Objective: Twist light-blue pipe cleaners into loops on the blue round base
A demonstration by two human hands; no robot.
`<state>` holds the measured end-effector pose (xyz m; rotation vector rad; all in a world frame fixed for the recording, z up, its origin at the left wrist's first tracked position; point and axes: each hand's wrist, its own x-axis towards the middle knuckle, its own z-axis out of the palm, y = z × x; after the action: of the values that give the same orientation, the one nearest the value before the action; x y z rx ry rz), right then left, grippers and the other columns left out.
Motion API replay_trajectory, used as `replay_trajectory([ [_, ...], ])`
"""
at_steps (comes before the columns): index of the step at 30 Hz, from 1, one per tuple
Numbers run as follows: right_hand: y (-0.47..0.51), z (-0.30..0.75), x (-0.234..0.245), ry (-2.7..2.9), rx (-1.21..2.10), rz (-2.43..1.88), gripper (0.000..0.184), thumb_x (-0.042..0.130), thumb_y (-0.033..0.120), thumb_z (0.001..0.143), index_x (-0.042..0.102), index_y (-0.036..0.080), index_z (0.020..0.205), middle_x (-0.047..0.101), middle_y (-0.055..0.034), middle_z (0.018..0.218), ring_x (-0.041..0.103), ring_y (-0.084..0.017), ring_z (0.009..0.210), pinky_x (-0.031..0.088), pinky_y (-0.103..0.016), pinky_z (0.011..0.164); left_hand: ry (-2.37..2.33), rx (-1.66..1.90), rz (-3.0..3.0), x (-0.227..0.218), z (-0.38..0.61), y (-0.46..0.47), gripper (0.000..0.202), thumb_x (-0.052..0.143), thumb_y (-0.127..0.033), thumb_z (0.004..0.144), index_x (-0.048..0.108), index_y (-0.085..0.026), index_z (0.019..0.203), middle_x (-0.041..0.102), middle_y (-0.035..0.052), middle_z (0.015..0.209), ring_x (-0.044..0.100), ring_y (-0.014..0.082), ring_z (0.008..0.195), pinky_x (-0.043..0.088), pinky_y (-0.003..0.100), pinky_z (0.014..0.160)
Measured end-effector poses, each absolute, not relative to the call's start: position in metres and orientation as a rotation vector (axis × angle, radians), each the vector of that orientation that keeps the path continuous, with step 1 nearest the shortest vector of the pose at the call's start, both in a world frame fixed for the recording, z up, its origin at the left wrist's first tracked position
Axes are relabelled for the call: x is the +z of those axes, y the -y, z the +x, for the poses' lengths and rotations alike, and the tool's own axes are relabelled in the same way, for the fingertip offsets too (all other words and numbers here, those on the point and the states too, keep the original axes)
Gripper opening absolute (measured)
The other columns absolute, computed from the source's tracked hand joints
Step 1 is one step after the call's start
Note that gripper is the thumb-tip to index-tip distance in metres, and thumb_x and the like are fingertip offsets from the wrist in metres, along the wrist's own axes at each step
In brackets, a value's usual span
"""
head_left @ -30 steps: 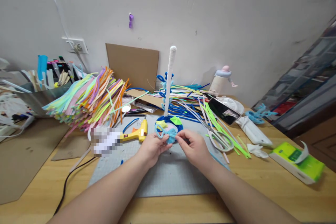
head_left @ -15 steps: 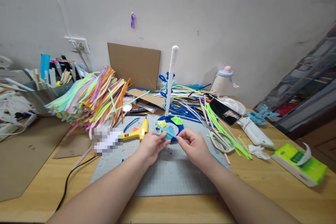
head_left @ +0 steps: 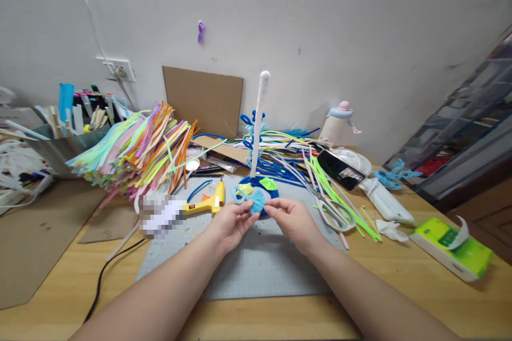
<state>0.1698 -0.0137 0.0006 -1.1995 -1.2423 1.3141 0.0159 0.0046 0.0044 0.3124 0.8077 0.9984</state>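
Between finger and thumb, my left hand [head_left: 235, 222] pinches a light blue piece of bent pipe cleaner [head_left: 257, 202], fan-like in shape with a loop at its left. My right hand [head_left: 291, 220] is closed at the right edge of the same piece, its fingertips pressed together there. Just behind my fingers stands a round dark blue base [head_left: 273, 192] bearing a yellow shape [head_left: 245, 189] and a lime green star-like shape [head_left: 268, 184]. From it rises a white wrapped post [head_left: 262, 112] with blue curled pipe cleaners [head_left: 248, 130] beside it.
A yellow glue gun [head_left: 208, 203] lies left of my hands on the grey cutting mat [head_left: 256, 272]. Scissors [head_left: 336, 213], a phone [head_left: 342, 169] and green pipe cleaners [head_left: 326, 178] are to the right. A large pipe cleaner bundle [head_left: 136, 149] sits at left.
My right hand has moved slightly left, its fingertips now closer to my left hand on the light blue piece. The view has shifted a little.
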Motion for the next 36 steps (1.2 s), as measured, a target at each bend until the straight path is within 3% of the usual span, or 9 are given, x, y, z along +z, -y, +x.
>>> replay_trajectory([
  [4, 0.014, 0.169, 0.002, 1.214, 1.291, -1.216, 0.029, 0.069, 0.040, 0.064, 0.067, 0.014, 0.078, 0.042, 0.0074, 0.037, 0.034, -0.007, 0.035, 0.026, -0.020, 0.037, -0.801, 0.945, 0.332, 0.002, 0.015, -0.003, 0.005, 0.058, -0.006, 0.074, 0.060, -0.007, 0.079, 0.067, 0.0074, 0.072, 0.064, 0.0111, 0.060, 0.057, 0.021, 0.060],
  [7, 0.014, 0.170, 0.000, 1.236, 1.241, -1.212, 0.026, 0.068, 0.037, 0.065, 0.067, 0.014, 0.077, 0.054, 0.0037, 0.047, 0.042, -0.008, 0.040, 0.030, -0.020, 0.039, -0.751, 0.941, 0.411, 0.000, 0.015, -0.003, 0.007, 0.061, -0.012, 0.074, 0.061, -0.010, 0.081, 0.067, 0.0068, 0.078, 0.064, 0.0113, 0.064, 0.056, 0.022, 0.063],
  [11, 0.014, 0.171, -0.005, 1.275, 1.217, -1.178, 0.024, 0.068, 0.035, 0.067, 0.067, 0.014, 0.077, 0.065, -0.0007, 0.066, 0.052, -0.011, 0.052, 0.039, -0.022, 0.048, -0.728, 0.961, 0.555, -0.002, 0.015, -0.003, 0.013, 0.067, -0.016, 0.070, 0.064, -0.012, 0.082, 0.067, 0.0041, 0.081, 0.062, 0.0092, 0.065, 0.054, 0.019, 0.061],
  [16, 0.014, 0.170, -0.006, 1.317, 1.166, -1.175, 0.022, 0.067, 0.035, 0.066, 0.067, 0.015, 0.075, 0.069, -0.0035, 0.072, 0.059, -0.015, 0.064, 0.046, -0.027, 0.062, -0.778, 0.950, 0.629, -0.003, 0.015, -0.002, 0.021, 0.070, -0.021, 0.067, 0.064, -0.016, 0.087, 0.067, 0.0027, 0.083, 0.062, 0.0102, 0.066, 0.052, 0.023, 0.063],
  [26, 0.017, 0.174, 0.008, 1.466, 1.153, -1.175, 0.021, 0.063, 0.034, 0.071, 0.065, 0.014, 0.075, 0.066, -0.0008, 0.067, 0.057, -0.013, 0.059, 0.043, -0.025, 0.058, -0.757, 0.959, 0.635, -0.002, 0.014, -0.001, 0.017, 0.071, -0.018, 0.066, 0.064, -0.013, 0.080, 0.066, 0.0027, 0.072, 0.061, 0.0109, 0.060, 0.049, 0.024, 0.060],
  [32, 0.016, 0.178, 0.009, 1.532, 1.164, -1.028, 0.018, 0.061, 0.034, 0.074, 0.065, 0.017, 0.078, 0.067, -0.0021, 0.073, 0.060, -0.016, 0.071, 0.046, -0.028, 0.068, -0.651, 0.841, 0.528, 0.000, 0.013, 0.000, 0.012, 0.065, -0.016, 0.071, 0.063, -0.013, 0.083, 0.065, 0.0024, 0.070, 0.060, 0.0096, 0.060, 0.049, 0.021, 0.060],
  [36, 0.019, 0.177, 0.007, 1.542, 1.169, -0.993, 0.017, 0.061, 0.034, 0.074, 0.064, 0.017, 0.072, 0.061, 0.0001, 0.062, 0.053, -0.012, 0.056, 0.042, -0.023, 0.054, -0.660, 0.700, 0.550, 0.003, 0.013, 0.003, 0.014, 0.065, -0.023, 0.073, 0.062, -0.011, 0.079, 0.059, 0.0009, 0.062, 0.056, 0.0072, 0.054, 0.047, 0.019, 0.056],
])
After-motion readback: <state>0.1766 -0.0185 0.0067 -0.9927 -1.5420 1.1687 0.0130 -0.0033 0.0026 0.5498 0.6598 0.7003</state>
